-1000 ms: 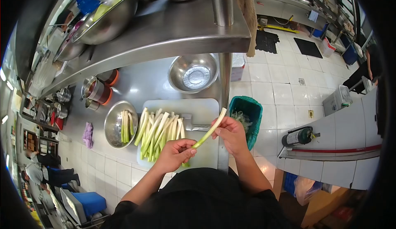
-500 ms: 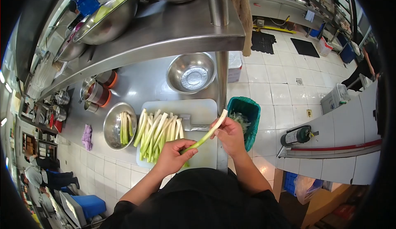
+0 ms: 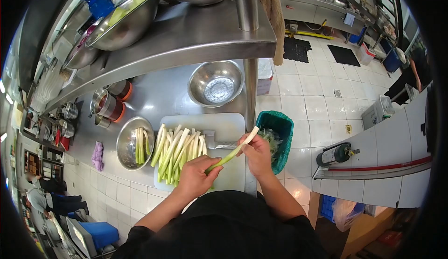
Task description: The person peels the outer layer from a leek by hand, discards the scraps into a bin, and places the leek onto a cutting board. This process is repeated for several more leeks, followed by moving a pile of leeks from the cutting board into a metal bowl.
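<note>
A pale green-and-white leek stalk [image 3: 229, 156] slants up to the right between my hands, above the cutting board [image 3: 228, 122]. My left hand [image 3: 196, 174] is closed around its green lower end. With thumb and fingers, my right hand [image 3: 257, 152] pinches it near the white upper end, whose tip sticks out beyond. Many more trimmed leek stalks [image 3: 173, 154] lie side by side on the board's left half. Behind the held stalk rests a cleaver [image 3: 209, 139], its handle partly covered by my right hand. Left of the board, a metal bowl [image 3: 124, 142] contains several stalks.
A green-lined bin [image 3: 285, 140] with pale scraps stands right of the counter. An empty metal bowl [image 3: 200, 84] sits behind the board. The steel shelf [image 3: 196, 30] overhangs the counter, carrying bowls. Metal containers [image 3: 110, 107] and a purple cloth [image 3: 98, 156] are at left.
My right hand has shifted slightly left along the stalk, and the white end tips a little to the right. Part of a person's hand or arm now shows behind the shelf bowls.
</note>
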Available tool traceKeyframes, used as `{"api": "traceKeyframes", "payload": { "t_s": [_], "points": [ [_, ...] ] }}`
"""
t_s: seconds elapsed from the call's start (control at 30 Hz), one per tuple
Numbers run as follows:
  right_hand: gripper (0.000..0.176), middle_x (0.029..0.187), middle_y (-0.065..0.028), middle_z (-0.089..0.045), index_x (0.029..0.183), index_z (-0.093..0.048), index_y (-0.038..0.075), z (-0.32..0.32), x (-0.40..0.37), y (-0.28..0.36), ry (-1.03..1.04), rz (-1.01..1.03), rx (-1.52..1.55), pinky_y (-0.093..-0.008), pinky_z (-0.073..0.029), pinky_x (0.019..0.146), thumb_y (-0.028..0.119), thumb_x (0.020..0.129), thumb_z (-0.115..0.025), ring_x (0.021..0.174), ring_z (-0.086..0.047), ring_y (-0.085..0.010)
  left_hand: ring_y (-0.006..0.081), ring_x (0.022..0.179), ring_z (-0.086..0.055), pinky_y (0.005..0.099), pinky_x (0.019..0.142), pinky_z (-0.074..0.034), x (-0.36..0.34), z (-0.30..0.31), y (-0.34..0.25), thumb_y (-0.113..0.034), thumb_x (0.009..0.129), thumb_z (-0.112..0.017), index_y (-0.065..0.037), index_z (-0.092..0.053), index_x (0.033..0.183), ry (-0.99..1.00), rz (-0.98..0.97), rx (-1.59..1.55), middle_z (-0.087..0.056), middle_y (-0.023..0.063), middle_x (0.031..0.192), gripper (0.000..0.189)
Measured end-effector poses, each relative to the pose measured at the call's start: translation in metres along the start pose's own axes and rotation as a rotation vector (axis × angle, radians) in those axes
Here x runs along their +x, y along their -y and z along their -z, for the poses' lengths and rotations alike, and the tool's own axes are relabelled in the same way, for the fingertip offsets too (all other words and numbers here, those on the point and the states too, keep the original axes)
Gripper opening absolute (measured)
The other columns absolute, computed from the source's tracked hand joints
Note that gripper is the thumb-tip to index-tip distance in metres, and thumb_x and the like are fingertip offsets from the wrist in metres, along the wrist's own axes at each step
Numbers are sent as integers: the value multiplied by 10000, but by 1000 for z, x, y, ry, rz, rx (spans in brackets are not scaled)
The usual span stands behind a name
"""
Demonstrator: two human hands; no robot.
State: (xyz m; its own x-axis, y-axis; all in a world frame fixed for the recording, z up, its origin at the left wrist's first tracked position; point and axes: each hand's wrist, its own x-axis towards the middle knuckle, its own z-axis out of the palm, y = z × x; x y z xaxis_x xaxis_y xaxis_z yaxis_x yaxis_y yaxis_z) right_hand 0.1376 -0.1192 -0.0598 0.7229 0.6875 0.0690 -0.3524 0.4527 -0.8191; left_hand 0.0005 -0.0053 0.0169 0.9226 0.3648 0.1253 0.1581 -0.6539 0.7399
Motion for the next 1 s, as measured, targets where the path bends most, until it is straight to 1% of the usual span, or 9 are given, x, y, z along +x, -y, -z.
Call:
{"api": "traceKeyframes", "payload": {
  "t_s": [0.4, 0.5, 0.57, 0.7, 0.8, 0.87, 0.9, 0.97, 1.0],
  "points": [
    [60, 774, -47, -564, 851, -548, 21, 4, 1, -12, -79, -23, -14, -260, -464, 636, 33, 806, -509, 680, -549, -117, 253, 615, -575, 326, 554, -464, 4, -5, 1, -70, 725, -672, -16, -660, 863, -55, -120, 183, -591, 92, 700, 149],
    [54, 767, -50, -568, 832, -554, 17, 6, 2, -14, -103, -52, -18, -259, -463, 634, 31, 804, -510, 670, -550, -116, 248, 612, -571, 332, 552, -456, 4, -7, 6, -68, 717, -674, -22, -661, 828, -72, -136, 217, -582, 87, 680, 121],
    [65, 747, -45, -581, 842, -561, -1, 7, 2, -15, -123, -59, 12, -238, -461, 627, 1, 794, -517, 663, -558, -108, 255, 561, -530, 334, 503, -402, 5, -9, 11, -67, 712, -678, -21, -664, 828, -122, -219, 195, -546, 98, 641, 126],
    [62, 738, -45, -579, 840, -565, -4, 7, 4, -17, -143, -64, 54, -236, -464, 625, 2, 798, -521, 659, -560, -106, 263, 567, -531, 337, 507, -402, 6, -9, 12, -70, 711, -678, -21, -664, 821, -132, -255, 212, -548, 99, 644, 121],
    [59, 746, -52, -571, 812, -555, 12, 6, 5, -16, -221, -46, 90, -254, -449, 654, -11, 788, -506, 666, -548, -121, 267, 576, -537, 328, 512, -406, 6, -8, 6, -68, 711, -676, -19, -663, 830, -81, -177, 151, -553, 102, 652, 129],
    [65, 749, -59, -577, 817, -557, 3, 11, 10, -14, -324, 24, 184, -256, -445, 667, -27, 791, -505, 672, -552, -128, 260, 587, -545, 309, 522, -409, 4, -6, 1, -67, 719, -674, -12, -660, 842, -25, -69, 65, -556, 109, 657, 136],
    [65, 749, -59, -577, 817, -557, 3, 16, 11, -11, -325, 25, 182, -256, -445, 667, -27, 791, -505, 672, -552, -128, 260, 587, -545, 309, 522, -409, 4, -6, -1, -67, 719, -674, -12, -660, 842, -24, -71, 63, -556, 109, 657, 136],
    [67, 761, -64, -586, 836, -555, -8, 23, 13, -4, -288, 55, 223, -259, -452, 676, -32, 798, -506, 679, -562, -140, 247, 602, -564, 304, 546, -447, 3, -5, -3, -73, 731, -679, -2, -661, 852, 5, 31, 3, -583, 101, 691, 141],
    [67, 761, -64, -586, 836, -555, -8, 23, 13, -4, -293, 55, 223, -259, -452, 676, -32, 798, -506, 679, -562, -140, 247, 602, -564, 304, 546, -447, 2, -6, -1, -73, 731, -679, -2, -661, 852, 9, 31, 2, -583, 101, 691, 141]
  ]
}}
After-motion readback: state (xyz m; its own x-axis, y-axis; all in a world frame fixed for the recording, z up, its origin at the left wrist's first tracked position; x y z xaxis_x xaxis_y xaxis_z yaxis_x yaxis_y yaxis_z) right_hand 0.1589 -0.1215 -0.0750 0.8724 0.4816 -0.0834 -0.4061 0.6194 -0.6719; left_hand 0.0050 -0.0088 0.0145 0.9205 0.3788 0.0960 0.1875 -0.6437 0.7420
